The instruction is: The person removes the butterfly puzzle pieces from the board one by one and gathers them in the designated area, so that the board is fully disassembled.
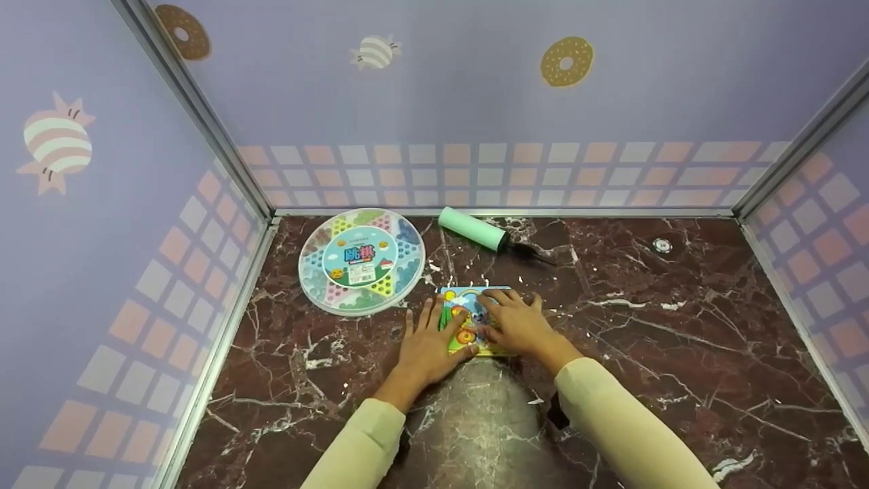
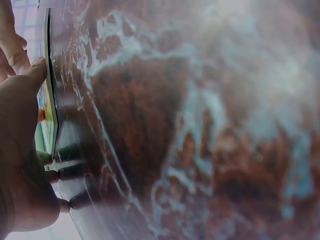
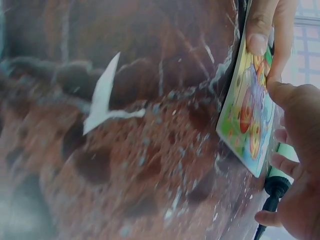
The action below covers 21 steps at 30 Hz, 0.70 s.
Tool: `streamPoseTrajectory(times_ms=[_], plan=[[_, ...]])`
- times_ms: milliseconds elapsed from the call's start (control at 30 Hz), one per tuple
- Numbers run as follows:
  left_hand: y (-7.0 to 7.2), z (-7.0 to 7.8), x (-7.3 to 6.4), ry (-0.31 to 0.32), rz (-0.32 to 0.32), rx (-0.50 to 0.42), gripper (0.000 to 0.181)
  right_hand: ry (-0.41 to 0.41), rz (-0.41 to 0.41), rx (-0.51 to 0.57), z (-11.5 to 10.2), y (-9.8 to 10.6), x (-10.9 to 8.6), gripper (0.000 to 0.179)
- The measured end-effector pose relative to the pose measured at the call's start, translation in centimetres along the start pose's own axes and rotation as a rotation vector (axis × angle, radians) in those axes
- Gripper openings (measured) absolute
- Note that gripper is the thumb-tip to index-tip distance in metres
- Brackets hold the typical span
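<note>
A small, flat, square board [image 1: 466, 337] with a bright cartoon picture lies on the dark marbled surface in the head view. My left hand [image 1: 426, 350] rests at its left edge, fingers spread and thumb along the near edge. From the right, my right hand [image 1: 524, 326] reaches over the board, its thumb and fingers touching the picture and covering part of it. The right wrist view shows the board's printed face [image 3: 250, 115] beside the right hand [image 3: 306, 135]. In the left wrist view, the left hand [image 2: 20, 145] touches the board's thin edge [image 2: 50, 100].
A round Chinese checkers box [image 1: 362, 262] lies behind and left of the board. Behind the board is a mint-green hand pump [image 1: 473, 229] with a black nozzle. A small round white disc [image 1: 662, 245] lies at the back right. Patterned walls [image 1: 475, 102] enclose the surface.
</note>
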<state>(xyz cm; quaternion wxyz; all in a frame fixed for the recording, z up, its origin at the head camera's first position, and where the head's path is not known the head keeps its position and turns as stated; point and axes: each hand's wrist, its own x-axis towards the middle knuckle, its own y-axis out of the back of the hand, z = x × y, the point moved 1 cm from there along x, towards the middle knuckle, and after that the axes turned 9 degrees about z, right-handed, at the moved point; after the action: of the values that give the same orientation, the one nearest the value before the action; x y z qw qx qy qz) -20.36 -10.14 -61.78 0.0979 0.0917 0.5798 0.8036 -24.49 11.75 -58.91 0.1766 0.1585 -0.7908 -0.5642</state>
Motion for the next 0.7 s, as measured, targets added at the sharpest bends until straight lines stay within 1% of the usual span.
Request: streamPoseTrajectory(times_ms=[100,167,267,333,500,600,700], plan=[[-0.1,-0.1,0.1,0.001,0.0,-0.012,0.081,0.011,-0.001,0.039,-0.4,-0.3,0.5,0.069],[-0.2,-0.2,0.2,0.002,-0.001,-0.018,0.081,0.016,-0.013,0.046,-0.7,-0.4,0.7,0.069],[-0.4,-0.3,0.2,0.003,-0.002,-0.019,0.082,0.014,-0.036,0.045,-0.9,-0.4,1.1,0.062],[-0.4,-0.3,0.3,0.004,0.004,-0.023,0.082,0.006,-0.046,0.046,-1.0,-0.4,1.3,0.067],[-0.4,-0.3,0.4,0.017,0.003,-0.023,0.081,-0.021,-0.075,0.047,-1.2,-0.4,2.1,0.089],[-0.3,-0.2,0.3,0.017,-0.002,-0.01,0.081,-0.027,-0.096,0.053,-1.4,-0.5,2.4,0.094],[-0.1,0.1,0.1,0.008,0.004,0.0,0.08,-0.018,-0.1,0.059,-1.7,-0.6,2.6,0.092]])
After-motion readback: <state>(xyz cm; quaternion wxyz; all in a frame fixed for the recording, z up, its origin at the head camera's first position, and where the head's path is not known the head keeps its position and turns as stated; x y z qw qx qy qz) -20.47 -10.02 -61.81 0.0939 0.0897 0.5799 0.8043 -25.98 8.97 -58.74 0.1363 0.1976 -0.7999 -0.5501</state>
